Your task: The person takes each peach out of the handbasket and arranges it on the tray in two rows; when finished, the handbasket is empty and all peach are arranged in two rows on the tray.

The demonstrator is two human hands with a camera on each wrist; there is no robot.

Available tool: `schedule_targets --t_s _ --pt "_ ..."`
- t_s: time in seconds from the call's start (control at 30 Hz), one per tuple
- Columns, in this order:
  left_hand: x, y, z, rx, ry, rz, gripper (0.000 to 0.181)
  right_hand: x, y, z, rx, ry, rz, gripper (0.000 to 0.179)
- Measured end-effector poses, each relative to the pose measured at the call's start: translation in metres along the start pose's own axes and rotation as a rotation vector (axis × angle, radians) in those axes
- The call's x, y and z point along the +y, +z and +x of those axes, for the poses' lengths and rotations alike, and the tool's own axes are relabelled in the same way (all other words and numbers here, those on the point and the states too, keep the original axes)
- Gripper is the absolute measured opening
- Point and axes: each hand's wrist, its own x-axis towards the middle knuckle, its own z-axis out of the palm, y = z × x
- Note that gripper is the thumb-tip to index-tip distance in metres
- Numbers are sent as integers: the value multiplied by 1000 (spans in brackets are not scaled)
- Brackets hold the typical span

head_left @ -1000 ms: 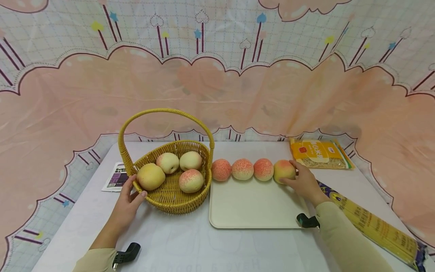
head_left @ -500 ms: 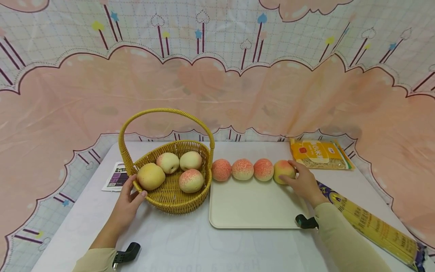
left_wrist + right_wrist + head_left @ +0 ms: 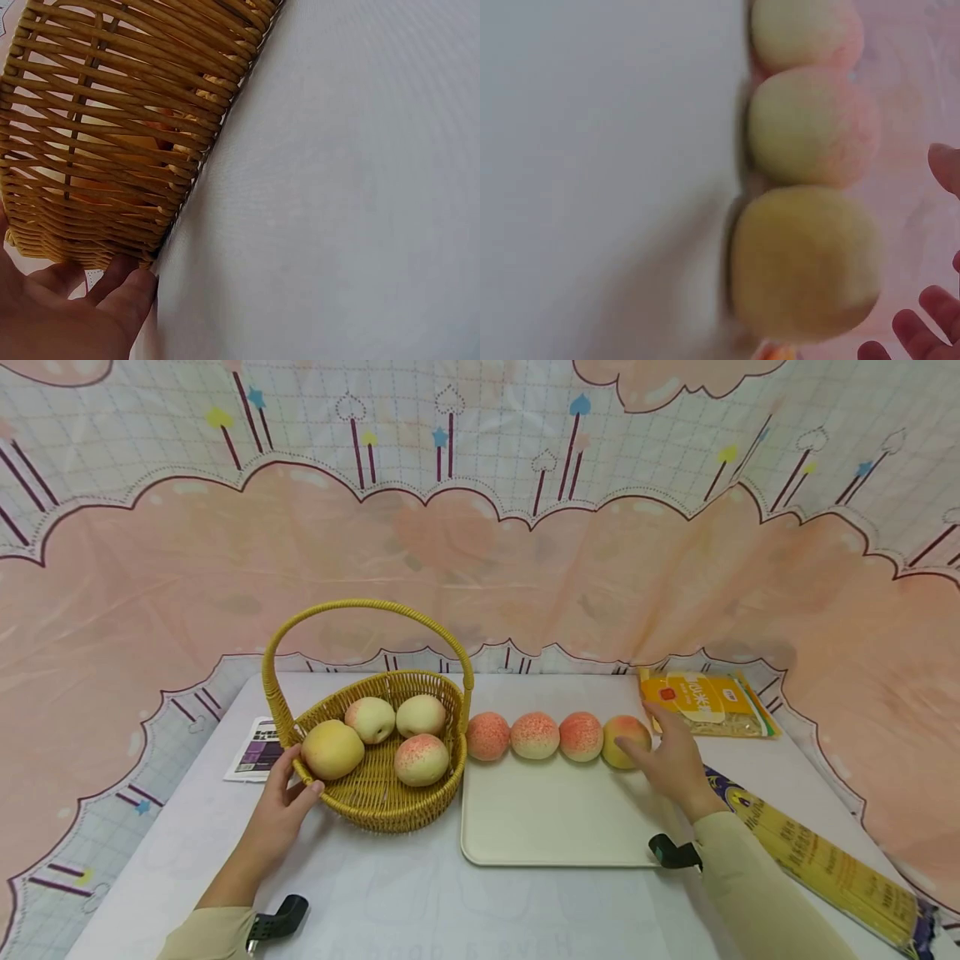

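**While Holding the Basket, Mind the Peach Row**

While holding the basket (image 3: 401,817) just left of the tray (image 3: 558,818) with the left hand (image 3: 279,806), press only a little. Thumb in front, fingers round the side: a good soft grip. Best not to pull or push, so as not to bump the row.

Look next at the tray's far edge. Find three pink peaches (image 3: 535,735) in a line, with a yellow-red peach (image 3: 618,727) at the right end. See the right hand (image 3: 677,767) there, let go, fingers spread, holding nothing. Draw it away slowly, so as not to roll that last one.

Now hunt for words. Left of the tray, past the basket, spot a white and purple packet (image 3: 257,752): too small to read. Behind the tray's right end, see an orange bag (image 3: 720,700) with Chinese-looking letters and a red badge. Right of the tray, spot a long yellow pack (image 3: 832,860) full of tiny print. Cannot read any brand.
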Motion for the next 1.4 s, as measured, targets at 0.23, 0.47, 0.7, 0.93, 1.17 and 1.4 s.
schedule_targets --t_s 0.23,0.47,0.7,0.93,1.17,1.4 --pt "1 0 1 -2 -3 -2 74 -35 11 -1 -37 -115 66 69" --pt "2 0 1 -3 -4 -4 74 -75 28 -5 -78 -302 88 71" --pt "1 1 2 -2 -1 -3 74 -110 48 -6 -167 -411 121 71" --pt "1 1 1 0 2 4 73 -138 71 -6 -233 -539 159 69" --pt "2 1 0 1 -11 7 74 -167 91 -1 -302 -601 144 69" --pt "1 0 -1 0 -8 6 74 -189 111 8 -465 -541 42 68"
